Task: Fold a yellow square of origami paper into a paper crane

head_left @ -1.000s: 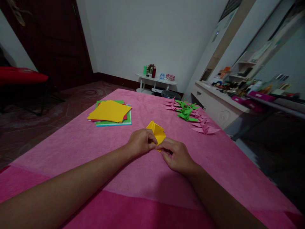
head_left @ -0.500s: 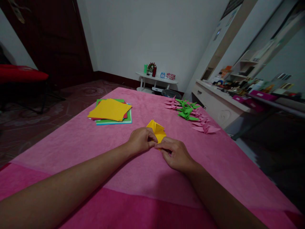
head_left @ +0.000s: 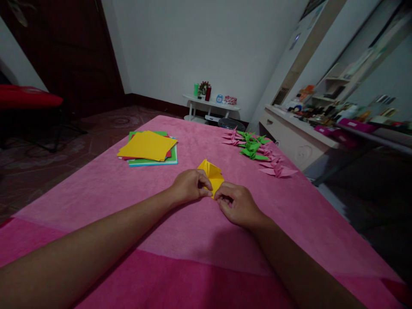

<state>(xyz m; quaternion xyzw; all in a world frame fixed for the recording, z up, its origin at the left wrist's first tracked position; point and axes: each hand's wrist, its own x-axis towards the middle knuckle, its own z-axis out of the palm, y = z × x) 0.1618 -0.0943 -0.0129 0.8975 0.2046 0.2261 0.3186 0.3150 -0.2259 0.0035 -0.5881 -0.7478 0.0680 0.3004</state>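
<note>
A partly folded sheet of yellow origami paper lies on the pink cloth between my hands, its far part creased and raised to a point. My left hand grips its left side near the close corner, thumb and fingers curled together. On the lower right edge, my right hand pinches the paper with thumb and forefinger. Both hands cover parts of the near edges. Beyond my left hand rests a stack of coloured paper, yellow on top. Several folded paper cranes, green and pink, sit to the right.
The pink cloth covers the whole table. A low white shelf with small items stands by the back wall. On the right is a cluttered white dresser; a red chair is at the left.
My right fingers have drawn slightly right, away from my left fingertips, showing more of the paper's near corner. The view has shifted slightly.
</note>
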